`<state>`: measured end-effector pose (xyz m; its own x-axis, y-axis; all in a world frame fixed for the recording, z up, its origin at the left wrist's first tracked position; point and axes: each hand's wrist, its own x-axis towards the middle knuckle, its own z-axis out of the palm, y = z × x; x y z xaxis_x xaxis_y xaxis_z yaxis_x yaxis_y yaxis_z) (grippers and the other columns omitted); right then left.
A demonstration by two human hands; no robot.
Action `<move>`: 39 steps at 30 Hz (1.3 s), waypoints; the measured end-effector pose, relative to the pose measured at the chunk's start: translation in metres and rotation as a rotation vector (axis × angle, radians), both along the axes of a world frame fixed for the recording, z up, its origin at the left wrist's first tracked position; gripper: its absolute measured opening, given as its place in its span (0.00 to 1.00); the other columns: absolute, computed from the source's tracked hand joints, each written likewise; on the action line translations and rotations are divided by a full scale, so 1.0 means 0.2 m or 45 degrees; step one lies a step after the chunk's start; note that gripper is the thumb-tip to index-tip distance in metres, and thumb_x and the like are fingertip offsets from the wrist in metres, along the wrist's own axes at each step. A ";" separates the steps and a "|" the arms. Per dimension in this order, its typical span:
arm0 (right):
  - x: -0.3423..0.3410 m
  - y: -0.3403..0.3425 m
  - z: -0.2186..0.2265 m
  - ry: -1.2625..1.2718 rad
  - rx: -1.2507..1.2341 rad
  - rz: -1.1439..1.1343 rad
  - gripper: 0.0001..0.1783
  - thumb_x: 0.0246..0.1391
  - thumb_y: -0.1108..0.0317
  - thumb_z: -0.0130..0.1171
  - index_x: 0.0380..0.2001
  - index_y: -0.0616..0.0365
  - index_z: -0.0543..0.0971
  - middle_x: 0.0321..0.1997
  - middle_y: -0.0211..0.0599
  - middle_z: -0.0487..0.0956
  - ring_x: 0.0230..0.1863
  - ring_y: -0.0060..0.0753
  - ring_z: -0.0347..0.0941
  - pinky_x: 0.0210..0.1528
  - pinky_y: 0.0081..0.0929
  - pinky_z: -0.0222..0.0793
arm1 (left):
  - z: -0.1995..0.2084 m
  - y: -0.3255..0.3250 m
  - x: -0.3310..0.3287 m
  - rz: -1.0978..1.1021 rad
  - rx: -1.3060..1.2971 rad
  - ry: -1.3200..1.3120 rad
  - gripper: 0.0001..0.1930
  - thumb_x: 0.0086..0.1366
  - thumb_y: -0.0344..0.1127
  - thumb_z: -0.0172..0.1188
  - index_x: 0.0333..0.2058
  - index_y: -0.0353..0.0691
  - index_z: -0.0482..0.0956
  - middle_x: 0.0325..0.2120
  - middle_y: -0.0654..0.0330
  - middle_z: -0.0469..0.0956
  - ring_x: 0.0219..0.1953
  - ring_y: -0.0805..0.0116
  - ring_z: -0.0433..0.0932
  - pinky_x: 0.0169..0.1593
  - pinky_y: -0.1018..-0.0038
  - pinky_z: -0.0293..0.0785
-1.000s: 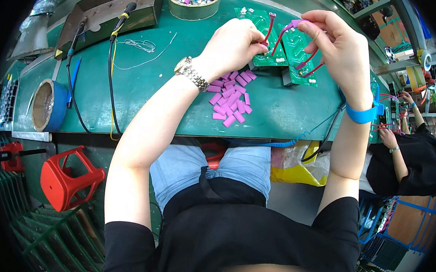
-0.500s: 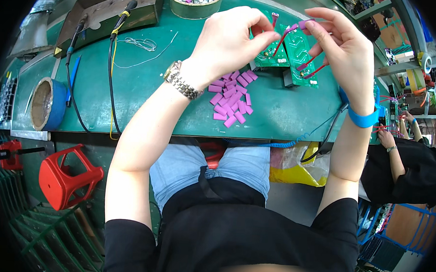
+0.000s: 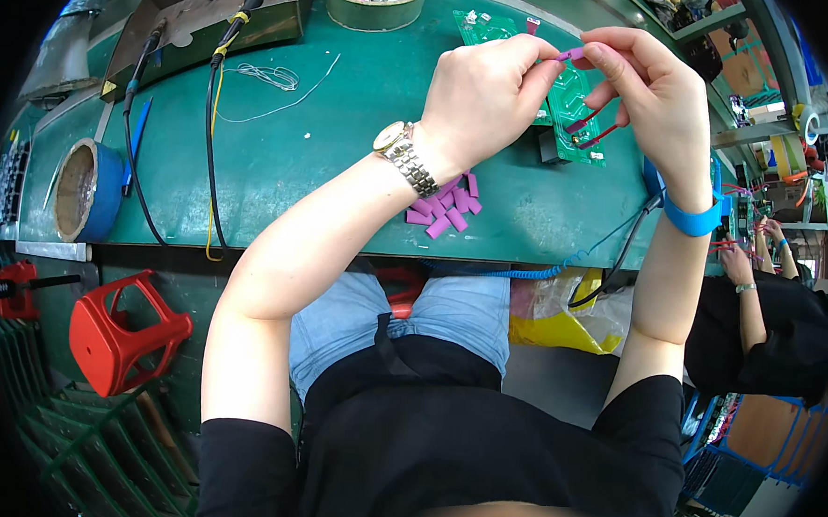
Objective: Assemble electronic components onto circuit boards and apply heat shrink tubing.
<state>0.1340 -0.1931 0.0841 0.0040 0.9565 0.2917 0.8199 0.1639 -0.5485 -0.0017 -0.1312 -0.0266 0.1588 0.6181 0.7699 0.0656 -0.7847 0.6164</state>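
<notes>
My left hand [image 3: 493,92], wearing a metal watch, is closed, its fingertips pinching the end of a red wire that they mostly hide. Between the two hands shows a short purple sleeve [image 3: 573,54]. My right hand [image 3: 661,108], with a blue wrist band [image 3: 692,220], pinches that sleeve from the other side between thumb and index finger. Beneath the hands lie green circuit boards [image 3: 565,100], partly covered by my left hand. Other red wires [image 3: 600,137] with purple ends rise from the boards below my right palm. A pile of loose purple sleeves [image 3: 449,209] lies near my left wrist.
A round tub of small parts [image 3: 375,13] stands at the back. Two black-cabled tools [image 3: 229,38] rest by a metal tray [image 3: 187,31] at left, near a blue-sided roll [image 3: 104,193] and thin wire [image 3: 274,76]. A coiled blue cord [image 3: 535,271] runs along the front edge. A co-worker [image 3: 757,323] sits at right.
My left hand has moved right along the red wire, up to the purple sleeve, and its forearm now covers part of the pile. My right hand stays nearly in place.
</notes>
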 end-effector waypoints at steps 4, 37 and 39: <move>0.01 -0.01 -0.02 0.057 -0.011 -0.003 0.12 0.60 0.65 0.56 0.42 0.61 0.79 0.33 0.29 0.82 0.24 0.13 0.75 0.18 0.10 0.61 | -0.01 0.00 0.00 -0.036 -0.006 -0.028 0.06 0.61 0.33 0.60 0.35 0.39 0.81 0.19 0.59 0.78 0.17 0.75 0.75 0.22 0.77 0.70; -0.09 0.01 -0.24 0.025 -0.088 -0.105 0.14 0.54 0.60 0.61 0.34 0.61 0.77 0.19 0.34 0.78 0.14 0.20 0.72 0.18 0.19 0.65 | -0.02 0.13 -0.16 -0.150 -0.857 -0.584 0.03 0.63 0.31 0.56 0.33 0.39 0.74 0.15 0.70 0.69 0.17 0.84 0.64 0.20 0.85 0.59; -0.05 0.02 -0.28 0.231 -0.119 -0.112 0.14 0.55 0.60 0.60 0.35 0.61 0.77 0.19 0.33 0.78 0.14 0.19 0.71 0.18 0.17 0.64 | -0.05 0.14 -0.15 -0.220 -0.828 -0.554 0.04 0.63 0.31 0.56 0.34 0.38 0.74 0.16 0.70 0.69 0.17 0.84 0.65 0.21 0.85 0.60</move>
<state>0.1233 -0.1899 0.0289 0.1330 0.9730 0.1886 0.7154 0.0375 -0.6977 -0.0326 -0.1028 -0.0373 0.0619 0.9584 0.2787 -0.3755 -0.2363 0.8962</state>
